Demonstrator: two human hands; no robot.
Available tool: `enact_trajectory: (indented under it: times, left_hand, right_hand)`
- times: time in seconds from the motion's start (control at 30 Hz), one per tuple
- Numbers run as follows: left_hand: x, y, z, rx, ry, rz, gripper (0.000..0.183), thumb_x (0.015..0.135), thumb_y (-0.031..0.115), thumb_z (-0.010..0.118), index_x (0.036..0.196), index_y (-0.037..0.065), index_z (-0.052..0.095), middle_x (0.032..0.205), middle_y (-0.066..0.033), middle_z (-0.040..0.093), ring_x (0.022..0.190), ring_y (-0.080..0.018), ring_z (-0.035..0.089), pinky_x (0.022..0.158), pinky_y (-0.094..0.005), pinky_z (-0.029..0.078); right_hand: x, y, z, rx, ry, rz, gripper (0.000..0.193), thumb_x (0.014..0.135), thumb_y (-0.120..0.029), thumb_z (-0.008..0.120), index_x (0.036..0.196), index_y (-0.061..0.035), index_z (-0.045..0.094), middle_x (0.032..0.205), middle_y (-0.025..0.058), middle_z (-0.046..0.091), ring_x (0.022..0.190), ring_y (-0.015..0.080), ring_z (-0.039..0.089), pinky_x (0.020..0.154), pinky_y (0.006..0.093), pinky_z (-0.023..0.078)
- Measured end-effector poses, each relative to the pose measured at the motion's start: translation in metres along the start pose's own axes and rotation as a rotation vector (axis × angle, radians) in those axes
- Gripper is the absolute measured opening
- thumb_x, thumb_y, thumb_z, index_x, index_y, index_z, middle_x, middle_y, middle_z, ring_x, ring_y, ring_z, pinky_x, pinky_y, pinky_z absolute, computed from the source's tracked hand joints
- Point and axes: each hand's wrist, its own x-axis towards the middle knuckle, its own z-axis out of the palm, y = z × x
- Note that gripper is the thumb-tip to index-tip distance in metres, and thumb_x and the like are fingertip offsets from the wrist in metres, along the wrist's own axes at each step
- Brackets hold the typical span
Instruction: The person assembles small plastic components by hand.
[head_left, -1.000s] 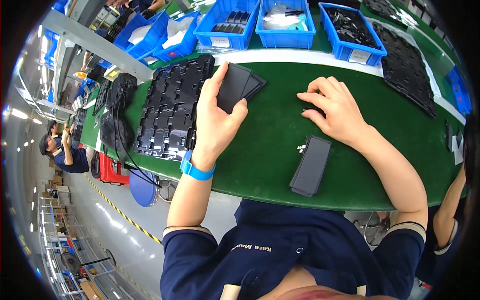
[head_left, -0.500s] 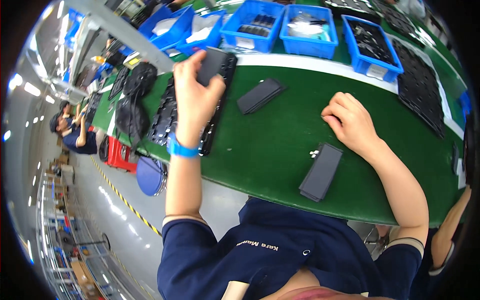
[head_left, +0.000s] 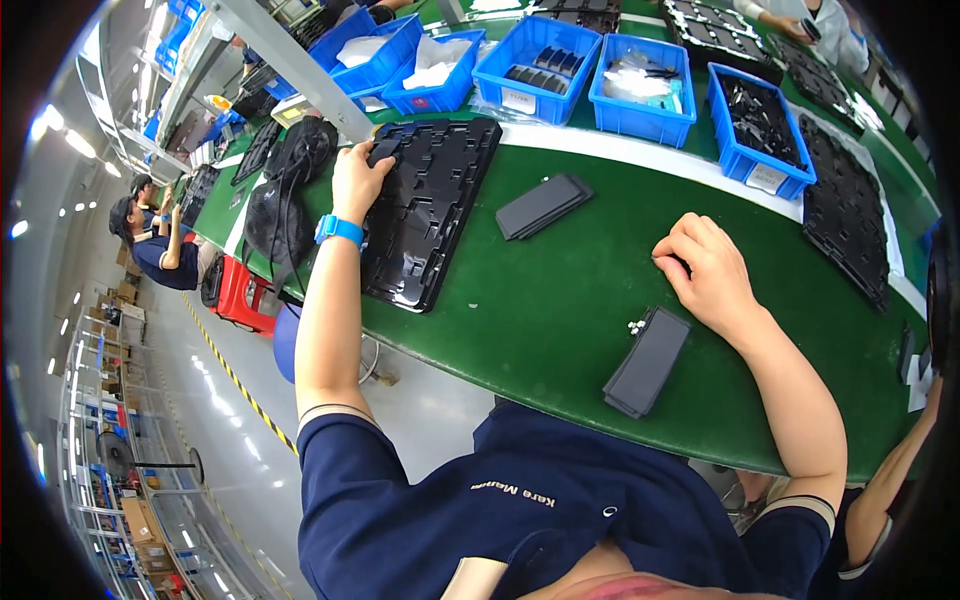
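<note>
My left hand [head_left: 358,184], with a blue band at its wrist, reaches over the upper left part of a black moulded tray [head_left: 430,215]. Its fingers close on a dark grey flat piece [head_left: 382,150], mostly hidden by the hand and low against the tray. My right hand [head_left: 708,268] rests on the green table with curled fingers; what they hold, if anything, is hidden. Below it lies a stack of dark grey flat pieces [head_left: 648,362], with small white bits [head_left: 636,327] at its corner. Another stack of flat pieces [head_left: 543,206] lies right of the tray.
Along the far side stand blue bins [head_left: 642,112] with parts and plastic bags. More black trays [head_left: 845,205] lie at the right. Black mesh bags [head_left: 277,215] sit left of my tray, near a metal post [head_left: 300,75]. Co-workers [head_left: 160,245] are at the far left.
My left hand has lowered the grey piece from above the tray to its upper left part. The view has shifted a little. My right hand stays curled in about the same place.
</note>
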Motion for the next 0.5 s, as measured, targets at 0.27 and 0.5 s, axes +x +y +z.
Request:
enact_trajectory:
  times: [0.27,0.5]
  left_hand:
    - [-0.011,0.021,-0.009,0.250,-0.042,0.057,0.030,0.084,0.035,0.066,0.104,0.014,0.073,0.111,-0.0116,0.063,0.103,-0.0316,0.059,0.086,-0.0405,0.050]
    - [-0.030,0.081,-0.016,-0.040,-0.017,0.262,0.035,0.084,0.030,0.067,0.110,0.007,0.067,0.102,-0.0137,0.063,0.096,-0.0311,0.060,0.081,-0.0396,0.049]
  right_hand:
    - [0.000,-0.001,-0.001,-0.012,0.005,-0.008,0.008,0.076,-0.006,0.069,0.080,-0.0064,0.063,0.083,0.0045,0.053,0.082,0.0228,0.055,0.072,0.0353,0.046]
    - [0.001,0.001,0.000,0.012,-0.014,0.019,0.007,0.077,-0.007,0.069,0.080,-0.0069,0.064,0.083,0.0043,0.053,0.083,0.0227,0.054,0.073,0.0354,0.044]
